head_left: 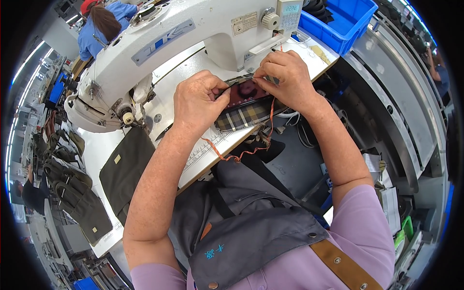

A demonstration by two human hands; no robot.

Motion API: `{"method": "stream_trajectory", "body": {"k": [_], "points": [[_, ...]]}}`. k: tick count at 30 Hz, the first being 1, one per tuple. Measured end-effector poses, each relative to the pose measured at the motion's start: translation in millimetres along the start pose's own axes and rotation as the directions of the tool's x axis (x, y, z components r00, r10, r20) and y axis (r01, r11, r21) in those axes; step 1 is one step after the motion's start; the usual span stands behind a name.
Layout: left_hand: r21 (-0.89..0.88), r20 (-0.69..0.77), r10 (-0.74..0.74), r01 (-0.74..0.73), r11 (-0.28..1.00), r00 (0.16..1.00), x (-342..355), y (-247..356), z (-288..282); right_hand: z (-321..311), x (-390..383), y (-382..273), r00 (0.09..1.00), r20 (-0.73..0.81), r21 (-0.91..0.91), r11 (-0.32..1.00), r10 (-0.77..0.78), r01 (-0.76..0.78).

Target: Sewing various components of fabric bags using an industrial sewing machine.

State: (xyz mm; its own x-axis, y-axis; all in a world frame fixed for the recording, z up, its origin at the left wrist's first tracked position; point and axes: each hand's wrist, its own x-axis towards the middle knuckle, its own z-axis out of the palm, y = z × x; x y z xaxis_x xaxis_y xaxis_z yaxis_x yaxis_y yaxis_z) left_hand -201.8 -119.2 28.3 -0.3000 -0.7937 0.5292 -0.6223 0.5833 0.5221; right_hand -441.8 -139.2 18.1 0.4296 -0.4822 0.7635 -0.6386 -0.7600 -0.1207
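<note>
My left hand [199, 99] is closed in a pinch at the left end of a glossy dark-red rectangle [246, 93] that looks like a phone. At its right end, the fingertips of my right hand [285, 78] are pressed together too. A thin dark strip [238, 79] shows along the far edge between the two pinches; whether the fingers grip it is too small to tell. Beneath the rectangle lies plaid cloth [244, 117] at the table's near edge. A twisted orange cord [238, 158] passes by my right hand, hangs off the edge and loops back toward my left wrist.
A white sewing machine [193, 41] stands just beyond my hands on a white table [108, 140]. Dark olive cloth pieces [128, 166] lie at the left. A blue bin [345, 24] holds dark items at the far right. Another person [104, 26] sits beyond the machine.
</note>
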Motion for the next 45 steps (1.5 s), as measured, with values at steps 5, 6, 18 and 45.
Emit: {"method": "stream_trajectory", "body": {"k": [5, 6, 18, 45], "points": [[0.007, 0.015, -0.006, 0.006, 1.000, 1.000, 0, 2, 0, 0, 2, -1, 1.000, 0.003, -0.017, 1.000, 0.005, -0.005], [0.003, 0.020, -0.008, 0.008, 1.000, 1.000, 0, 2, 0, 0, 3, -1, 1.000, 0.003, -0.016, 1.000, 0.005, -0.005], [0.015, 0.026, -0.030, 0.030, 0.999, 0.999, -2, -3, 1, 1, 4, 0, 1.000, -0.005, 0.000, 1.000, 0.005, -0.005], [0.049, 0.053, 0.045, -0.048, 0.998, 0.998, -34, -2, -36, 2, 2, 3, 0.999, 0.000, 0.007, 0.999, 0.042, -0.042]]}}
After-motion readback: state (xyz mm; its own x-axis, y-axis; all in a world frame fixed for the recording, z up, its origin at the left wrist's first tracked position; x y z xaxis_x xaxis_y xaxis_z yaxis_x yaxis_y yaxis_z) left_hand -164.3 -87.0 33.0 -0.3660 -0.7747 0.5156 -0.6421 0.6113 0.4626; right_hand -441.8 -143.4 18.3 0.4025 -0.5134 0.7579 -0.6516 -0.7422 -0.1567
